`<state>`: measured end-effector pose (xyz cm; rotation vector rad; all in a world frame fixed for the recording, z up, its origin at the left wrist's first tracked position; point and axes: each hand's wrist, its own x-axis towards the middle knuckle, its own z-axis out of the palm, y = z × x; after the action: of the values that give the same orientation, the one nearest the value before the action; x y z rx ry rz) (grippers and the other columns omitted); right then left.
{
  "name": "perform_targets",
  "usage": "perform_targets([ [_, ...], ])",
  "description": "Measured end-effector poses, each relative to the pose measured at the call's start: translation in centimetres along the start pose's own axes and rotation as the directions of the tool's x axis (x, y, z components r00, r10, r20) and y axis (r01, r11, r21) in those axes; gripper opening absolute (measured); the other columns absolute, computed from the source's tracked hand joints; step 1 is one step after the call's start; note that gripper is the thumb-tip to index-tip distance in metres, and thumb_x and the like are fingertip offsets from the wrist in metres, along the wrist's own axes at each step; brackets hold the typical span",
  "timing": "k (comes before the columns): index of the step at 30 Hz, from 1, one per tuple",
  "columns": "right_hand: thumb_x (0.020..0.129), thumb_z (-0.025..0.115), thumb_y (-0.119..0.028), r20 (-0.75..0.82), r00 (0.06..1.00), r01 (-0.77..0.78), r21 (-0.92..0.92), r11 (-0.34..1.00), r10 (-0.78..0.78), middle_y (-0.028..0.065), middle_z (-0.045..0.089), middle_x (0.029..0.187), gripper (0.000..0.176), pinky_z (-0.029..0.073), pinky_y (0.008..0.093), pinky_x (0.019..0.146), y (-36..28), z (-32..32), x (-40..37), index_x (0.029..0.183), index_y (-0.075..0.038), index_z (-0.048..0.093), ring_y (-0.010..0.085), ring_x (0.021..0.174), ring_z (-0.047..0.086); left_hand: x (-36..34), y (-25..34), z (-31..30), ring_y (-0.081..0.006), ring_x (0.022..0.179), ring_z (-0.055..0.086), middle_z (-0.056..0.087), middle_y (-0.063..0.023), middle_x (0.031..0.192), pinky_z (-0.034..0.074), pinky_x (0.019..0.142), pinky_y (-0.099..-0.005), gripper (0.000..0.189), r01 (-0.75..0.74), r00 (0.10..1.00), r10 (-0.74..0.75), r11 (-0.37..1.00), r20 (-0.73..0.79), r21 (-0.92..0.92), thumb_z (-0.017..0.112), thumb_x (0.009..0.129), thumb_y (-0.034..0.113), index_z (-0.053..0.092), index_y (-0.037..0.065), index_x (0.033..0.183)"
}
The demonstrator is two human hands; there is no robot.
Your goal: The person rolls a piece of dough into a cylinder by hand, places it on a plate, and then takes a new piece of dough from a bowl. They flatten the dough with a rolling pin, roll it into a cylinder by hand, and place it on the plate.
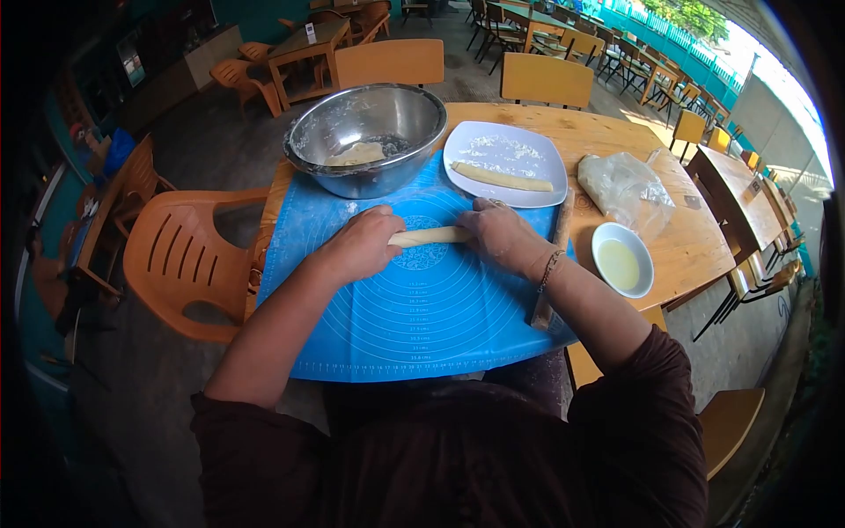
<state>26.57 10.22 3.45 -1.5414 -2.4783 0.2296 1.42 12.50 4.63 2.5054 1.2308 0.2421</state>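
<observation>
A pale dough roll (429, 237) stretches between my two hands above the blue pastry mat (387, 330). My left hand (363, 242) is closed around its left end. At the other end, my right hand (502, 231) has its fingers wrapped over the roll. Just beyond them, a white plate (506, 141) dusted with flour bears a second dough roll (502, 177). The steel bowl (365, 180) behind my left hand contains a lump of dough (356, 154) and traces of flour. Beneath my right forearm, partly hidden, lies a wooden rolling pin (563, 220).
To the right on the wooden table (695, 238) are a clear plastic bag (625, 185) with pale contents and a small white bowl (622, 260) of yellowish liquid. An orange plastic chair (189, 251) stands at the left, and wooden chairs (546, 79) stand at the far side.
</observation>
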Motion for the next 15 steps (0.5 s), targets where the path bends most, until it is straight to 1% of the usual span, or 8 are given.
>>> perform_targets([
  [2, 0.086, 0.066, -0.005, -0.042, 0.999, 0.027, 0.012, 1.000, -0.027, 0.0176, 0.060, 0.107, 0.026, 0.051, 0.0434, 0.092, 0.5, 0.5, 0.4, 0.112, -0.004, 0.066, 0.0359, 0.102, 0.062, -0.2, 0.0, -0.3, -0.0313, 0.097, 0.060, 0.059, -0.0154, 0.101, 0.050, 0.087, -0.0421, 0.018, -0.043, 0.998, 0.042, 0.999, -0.051, -0.016, 0.073, 0.086, 0.009, 0.069, 0.000, 0.101],
  [3, 0.086, 0.066, -0.005, -0.042, 0.999, 0.027, 0.010, 1.000, -0.027, 0.0176, 0.060, 0.107, 0.026, 0.051, 0.0434, 0.092, 0.4, 0.3, 0.4, 0.112, -0.004, 0.066, 0.0359, 0.102, 0.062, -0.6, 0.3, -0.8, -0.0313, 0.097, 0.060, 0.059, -0.0154, 0.101, 0.050, 0.087, -0.0421, 0.018, -0.044, 0.998, 0.043, 0.999, -0.052, -0.017, 0.073, 0.086, 0.009, 0.069, 0.000, 0.101],
  [5, 0.086, 0.066, -0.005, -0.169, 0.983, 0.079, 0.051, 0.996, -0.069, 0.0183, 0.060, 0.105, 0.023, 0.052, 0.0436, 0.092, 0.0, 0.0, 0.3, 0.109, -0.003, 0.067, 0.0362, 0.100, 0.063, -1.7, 0.7, -1.4, -0.0310, 0.097, 0.060, 0.059, -0.0144, 0.101, 0.050, 0.087, -0.0422, 0.020, -0.068, 0.986, 0.070, 0.997, -0.154, 0.022, 0.073, 0.086, 0.008, 0.069, 0.000, 0.104],
  [9, 0.087, 0.064, -0.004, -0.135, 0.987, 0.080, -0.028, 0.996, -0.083, 0.0192, 0.061, 0.109, 0.028, 0.051, 0.0429, 0.094, -0.6, 0.6, 0.5, 0.115, -0.002, 0.067, 0.0366, 0.102, 0.063, -2.5, -0.3, -1.0, -0.0305, 0.101, 0.061, 0.060, -0.0149, 0.105, 0.050, 0.091, -0.0410, 0.026, 0.008, 0.992, -0.009, 1.000, -0.124, -0.010, 0.073, 0.086, 0.008, 0.069, -0.001, 0.111],
  [11, 0.092, 0.055, -0.011, -0.020, 0.995, 0.097, 0.171, 0.981, -0.094, 0.0252, 0.059, 0.119, 0.028, 0.049, 0.0448, 0.096, -0.2, 0.8, 1.2, 0.116, -0.001, 0.067, 0.0422, 0.108, 0.061, -2.3, -1.4, -0.5, -0.0295, 0.110, 0.061, 0.061, -0.0157, 0.120, 0.049, 0.095, -0.0408, 0.035, 0.029, 0.996, -0.034, 0.997, -0.077, -0.076, 0.066, 0.095, 0.020, 0.066, -0.002, 0.122],
  [12, 0.092, 0.055, -0.011, -0.019, 0.995, 0.097, 0.174, 0.980, -0.095, 0.0252, 0.059, 0.119, 0.028, 0.049, 0.0448, 0.096, -0.4, 0.7, 1.7, 0.116, -0.001, 0.067, 0.0422, 0.108, 0.061, -1.8, -1.5, -0.9, -0.0295, 0.110, 0.061, 0.061, -0.0157, 0.120, 0.049, 0.095, -0.0408, 0.035, 0.031, 0.997, -0.037, 0.997, -0.074, -0.075, 0.066, 0.095, 0.020, 0.066, -0.002, 0.122],
  [14, 0.097, 0.059, -0.018, -0.091, 0.989, 0.133, 0.227, 0.965, -0.115, 0.0258, 0.049, 0.144, 0.046, 0.042, 0.0419, 0.110, -1.4, 0.6, 2.7, 0.137, 0.004, 0.054, 0.0412, 0.129, 0.052, -0.3, -1.1, -1.7, -0.0312, 0.127, 0.054, 0.055, -0.0186, 0.138, 0.042, 0.107, -0.0404, 0.049, 0.119, 0.989, -0.141, 0.947, -0.052, -0.299, 0.051, 0.104, 0.037, 0.058, -0.001, 0.135],
  [15, 0.097, 0.059, -0.018, -0.092, 0.989, 0.133, 0.227, 0.965, -0.115, 0.0258, 0.049, 0.144, 0.046, 0.042, 0.0419, 0.110, -1.7, 1.2, 2.9, 0.137, 0.004, 0.054, 0.0412, 0.129, 0.052, -0.1, -0.8, -0.9, -0.0312, 0.127, 0.054, 0.055, -0.0186, 0.138, 0.042, 0.107, -0.0404, 0.049, 0.119, 0.989, -0.141, 0.947, -0.053, -0.298, 0.051, 0.104, 0.037, 0.058, -0.001, 0.135],
])
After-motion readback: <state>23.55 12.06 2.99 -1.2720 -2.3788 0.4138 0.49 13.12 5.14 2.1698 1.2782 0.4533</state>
